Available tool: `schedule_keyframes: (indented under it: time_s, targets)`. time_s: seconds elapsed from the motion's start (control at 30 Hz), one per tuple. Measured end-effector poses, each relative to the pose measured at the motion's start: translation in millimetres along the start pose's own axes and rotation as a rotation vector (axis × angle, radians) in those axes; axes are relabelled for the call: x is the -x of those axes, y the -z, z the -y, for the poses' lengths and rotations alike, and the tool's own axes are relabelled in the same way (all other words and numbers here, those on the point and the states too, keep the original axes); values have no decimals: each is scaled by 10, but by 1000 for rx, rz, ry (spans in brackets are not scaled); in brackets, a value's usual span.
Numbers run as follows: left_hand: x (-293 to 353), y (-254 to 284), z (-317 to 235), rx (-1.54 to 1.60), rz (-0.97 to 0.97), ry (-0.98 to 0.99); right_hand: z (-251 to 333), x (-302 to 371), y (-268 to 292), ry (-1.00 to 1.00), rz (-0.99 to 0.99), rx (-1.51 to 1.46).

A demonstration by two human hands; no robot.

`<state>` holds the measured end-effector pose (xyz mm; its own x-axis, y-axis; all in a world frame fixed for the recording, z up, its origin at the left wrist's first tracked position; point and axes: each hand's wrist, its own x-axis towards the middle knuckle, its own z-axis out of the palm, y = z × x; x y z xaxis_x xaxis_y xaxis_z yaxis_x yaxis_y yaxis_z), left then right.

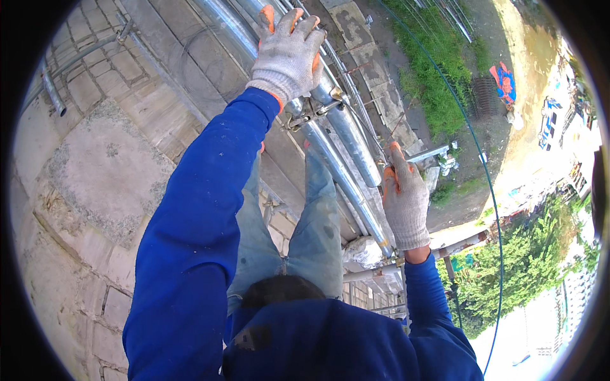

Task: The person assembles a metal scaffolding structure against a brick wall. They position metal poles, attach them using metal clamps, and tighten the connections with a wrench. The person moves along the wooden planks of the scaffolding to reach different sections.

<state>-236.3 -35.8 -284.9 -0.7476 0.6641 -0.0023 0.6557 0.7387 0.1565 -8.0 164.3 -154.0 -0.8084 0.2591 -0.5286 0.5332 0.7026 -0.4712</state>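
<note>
My left hand (289, 54), in a grey knit glove with orange coating, rests over the steel scaffold pipes (343, 130) at the top. Its fingers are spread and slightly bent; the palm side is hidden. Just below it, a metal clamp (311, 114) joins the pipes. My right hand (408, 200), gloved alike, is beside the lower pipe ends. Its index finger points up while the others curl in, and whatever they hold cannot be made out. A short pipe end (427, 153) sticks out past that hand. Along the pipes runs a twisted rope or ribbed bar (356, 95).
Grey planks (210, 89) and stone paving (114, 171) lie to my left. Another pipe (52, 89) is at the far left. Beyond the pipes to the right are ground far below, grass (438, 82) and trees (527, 260). A blue cable (486, 171) hangs there. A white bundle (363, 253) sits near the pipe ends.
</note>
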Motion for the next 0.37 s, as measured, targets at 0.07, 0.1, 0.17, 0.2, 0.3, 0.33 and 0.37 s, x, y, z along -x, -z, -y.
schedule_keyframes:
  time_s: [0.07,0.1,0.17,0.2,0.3,0.33,0.37]
  targets:
    - [-39,72,-47,-24,12,8,254,-107,304,170,-36,141]
    - [-31,50,-30,-30,-4,7,366,-231,432,291,-24,200]
    - [14,84,-24,29,-63,-1,586,-543,528,542,-75,240]
    - [-31,152,-20,90,-119,-12,705,-828,469,675,-151,223]
    - [-5,125,14,208,-88,57,1195,-1678,244,709,-244,-92]
    - [28,92,31,239,-46,99,1372,-1930,173,573,-178,-277]
    - [3,100,-8,159,-70,106,1031,-2324,-176,680,-197,119]
